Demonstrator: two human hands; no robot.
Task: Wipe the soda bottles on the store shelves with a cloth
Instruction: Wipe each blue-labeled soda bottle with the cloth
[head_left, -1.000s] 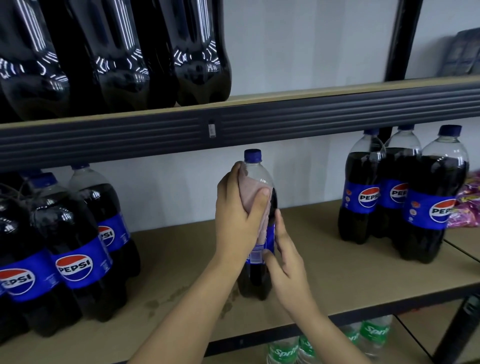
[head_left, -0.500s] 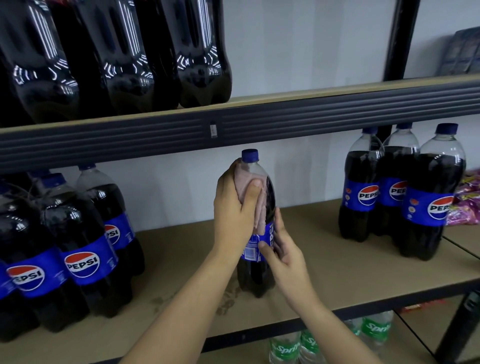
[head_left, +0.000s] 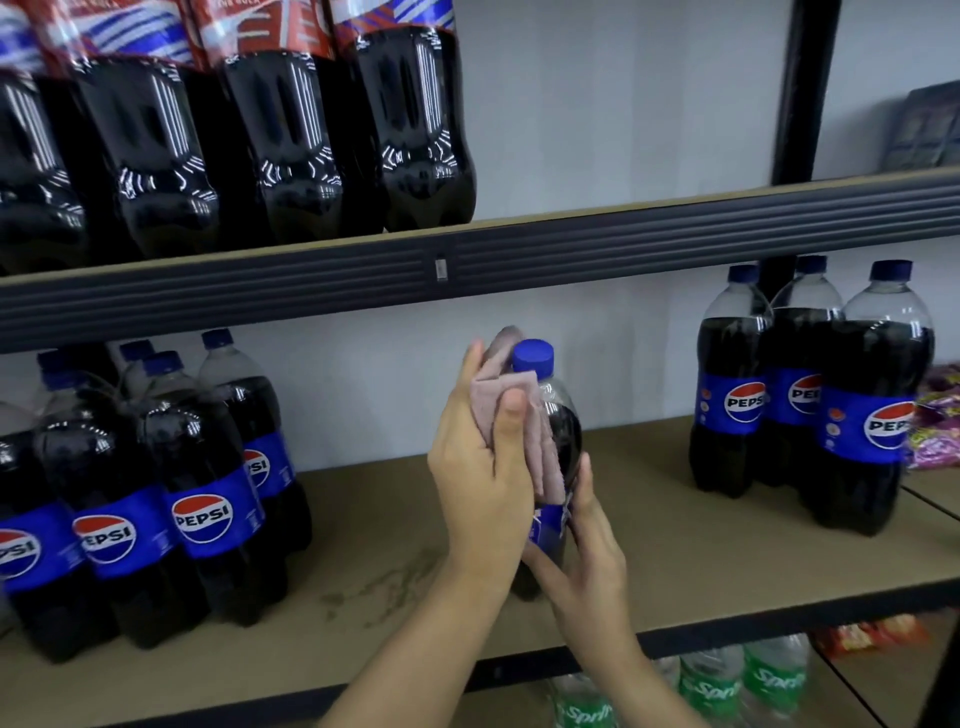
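**On the Middle Shelf: One Pepsi Bottle and a Pink Cloth**

On the middle shelf (head_left: 727, 561), right at the front, stands one Pepsi bottle (head_left: 563, 421) by itself. It is upright. It has a blue cap (head_left: 532, 356), dark soda inside and a blue label low down.

I see my left hand (head_left: 480, 478) on the upper part of the bottle. Its fingers are curled round a pink cloth (head_left: 501, 410) and press it against the bottle, just under the cap. My thumb lies on top of the cloth. Part of the cloth hangs down the side of the bottle, and a bit sticks up beside the cap.

I see my right hand (head_left: 589, 561) lower down. Its fingers and thumb wrap round the bottle at the label and hold it.

To the left, a group of Pepsi bottles (head_left: 202, 514) stands close together on the same shelf. To the right, three more Pepsi bottles (head_left: 810, 405) stand side by side, touching. Next to them at the edge is a purple and yellow packet (head_left: 935, 436).

Some dark smudges (head_left: 384, 587) mark the shelf board just left of my arm.

On the top shelf (head_left: 623, 249), big dark soda bottles (head_left: 291, 140) with red and blue labels stand in a row.

Down below, green Sprite bottles (head_left: 727, 686) peek out under the shelf.
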